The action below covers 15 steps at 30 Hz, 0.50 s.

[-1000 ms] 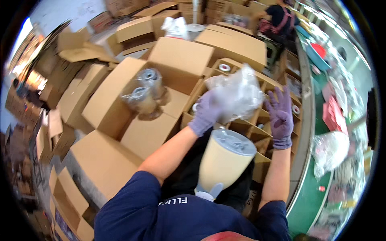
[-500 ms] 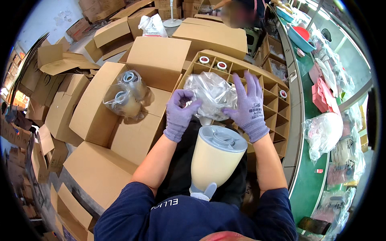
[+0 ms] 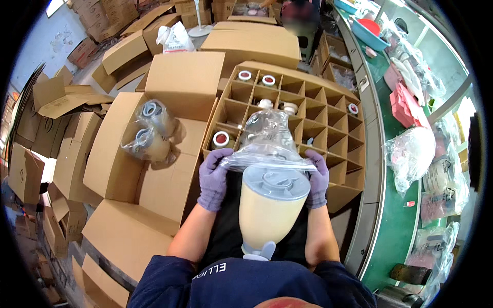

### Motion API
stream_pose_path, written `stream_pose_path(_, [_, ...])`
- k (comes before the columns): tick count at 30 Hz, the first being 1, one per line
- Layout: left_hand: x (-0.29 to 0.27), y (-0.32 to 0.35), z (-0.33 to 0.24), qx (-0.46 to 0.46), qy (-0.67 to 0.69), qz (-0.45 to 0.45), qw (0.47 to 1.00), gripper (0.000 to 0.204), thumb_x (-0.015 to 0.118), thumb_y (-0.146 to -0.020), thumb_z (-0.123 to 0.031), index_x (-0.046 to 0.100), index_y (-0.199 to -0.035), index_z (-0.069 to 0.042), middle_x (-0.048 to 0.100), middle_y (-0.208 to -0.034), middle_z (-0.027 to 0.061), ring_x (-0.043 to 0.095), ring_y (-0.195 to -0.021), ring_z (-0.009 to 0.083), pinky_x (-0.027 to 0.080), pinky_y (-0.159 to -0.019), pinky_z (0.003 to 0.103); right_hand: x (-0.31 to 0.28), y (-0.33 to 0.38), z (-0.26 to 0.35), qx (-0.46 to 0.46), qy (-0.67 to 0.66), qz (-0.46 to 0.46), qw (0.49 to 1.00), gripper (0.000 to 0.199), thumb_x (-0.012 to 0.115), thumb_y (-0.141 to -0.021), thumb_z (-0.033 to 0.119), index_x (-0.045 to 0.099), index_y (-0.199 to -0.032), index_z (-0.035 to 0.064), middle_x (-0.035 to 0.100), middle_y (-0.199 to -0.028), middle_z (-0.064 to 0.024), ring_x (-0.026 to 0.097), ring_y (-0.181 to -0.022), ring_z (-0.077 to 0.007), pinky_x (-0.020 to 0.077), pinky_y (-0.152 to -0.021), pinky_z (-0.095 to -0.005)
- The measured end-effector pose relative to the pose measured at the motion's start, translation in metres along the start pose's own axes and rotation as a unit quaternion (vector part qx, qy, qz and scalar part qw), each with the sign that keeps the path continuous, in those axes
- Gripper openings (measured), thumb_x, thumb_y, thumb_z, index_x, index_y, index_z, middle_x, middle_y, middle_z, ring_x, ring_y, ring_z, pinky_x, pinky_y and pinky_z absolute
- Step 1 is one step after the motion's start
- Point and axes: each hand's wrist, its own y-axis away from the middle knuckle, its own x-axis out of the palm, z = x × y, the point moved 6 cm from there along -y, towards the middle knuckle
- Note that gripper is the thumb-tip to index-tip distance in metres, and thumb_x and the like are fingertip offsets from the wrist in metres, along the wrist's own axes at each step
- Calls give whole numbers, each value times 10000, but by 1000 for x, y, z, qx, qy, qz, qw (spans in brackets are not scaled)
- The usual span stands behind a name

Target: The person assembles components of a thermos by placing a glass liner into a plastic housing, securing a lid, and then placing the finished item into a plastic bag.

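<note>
Gripping a clear plastic bag (image 3: 268,138) by its open edge, your left hand (image 3: 214,177) and right hand (image 3: 318,177), both in purple gloves, are stretching it just above the grey lid of a cream-coloured bottle (image 3: 269,210) standing against your body. Your fingers are clenching the plastic. Behind it, a divided cardboard box (image 3: 328,115) is holding several capped bottles.
</note>
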Motion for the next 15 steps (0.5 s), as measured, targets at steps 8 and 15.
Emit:
stream_pose_path(8, [-3, 102, -32, 110, -218, 72, 967, 200, 630, -904, -16, 651, -1103, -14, 647, -943, 111, 644, -851, 206, 532, -783, 306, 42, 127, 96, -390, 407, -46, 825, 180, 626, -904, 111, 619, -1052, 8, 613, -980, -144, 594, -923, -281, 484, -867, -399])
stream_pose_path(15, [-17, 141, -46, 379, -281, 125, 873, 265, 709, -785, -137, 623, -1019, -49, 588, -1037, 134, 579, -952, 357, 468, -844, 473, 52, 164, 64, -260, 434, 231, 831, 175, 735, -764, 87, 637, -894, 25, 582, -884, -161, 579, -784, -336, 484, -689, -401])
